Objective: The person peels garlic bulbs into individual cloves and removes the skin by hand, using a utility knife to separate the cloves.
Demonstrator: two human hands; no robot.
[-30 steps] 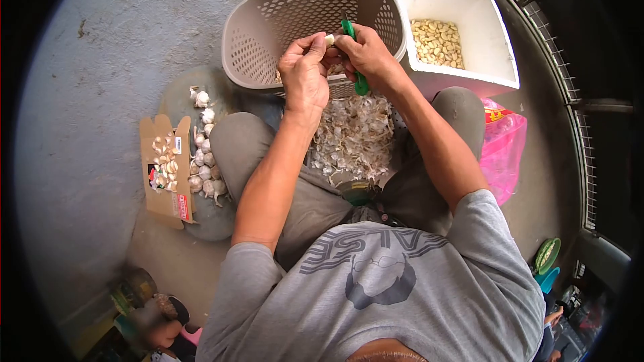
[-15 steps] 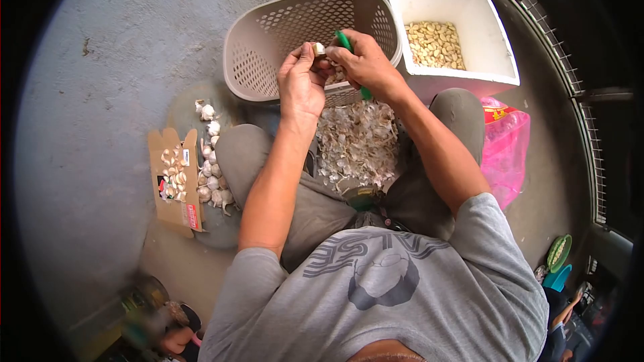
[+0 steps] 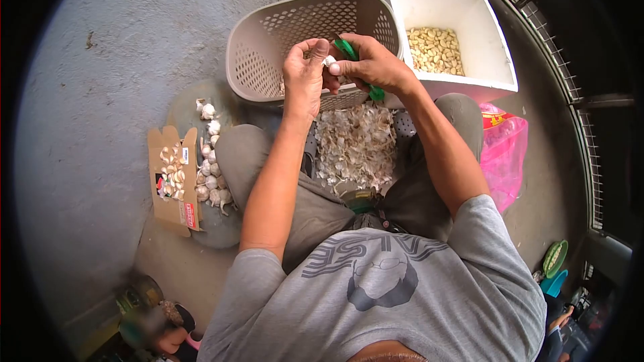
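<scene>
Above the basket, my left hand [image 3: 307, 80] is closed, its thumb and fingers pinching a whitish garlic clove [image 3: 329, 61]. My right hand [image 3: 379, 67] is wrapped round a small knife with a green handle [image 3: 346, 49]; its thumb presses on the clove. The blade can hardly be made out among the fingers. Under both hands is a beige perforated plastic basket [image 3: 243, 43], its contents largely covered by them. A heap of dry garlic skins [image 3: 355, 144] lies between my knees, just below the basket.
A white foam box [image 3: 473, 30] holding peeled garlic cloves [image 3: 435, 50] adjoins the basket on the right. At left are whole garlic bulbs [image 3: 209, 177] and a cardboard piece [image 3: 161, 211] bearing loose cloves. A pink plastic bag [image 3: 506, 154] lies by my right knee. Other people appear at the bottom corners.
My right thumb has shifted down along the clove, and the knife has tilted slightly in my right hand. Both hands remain over the basket.
</scene>
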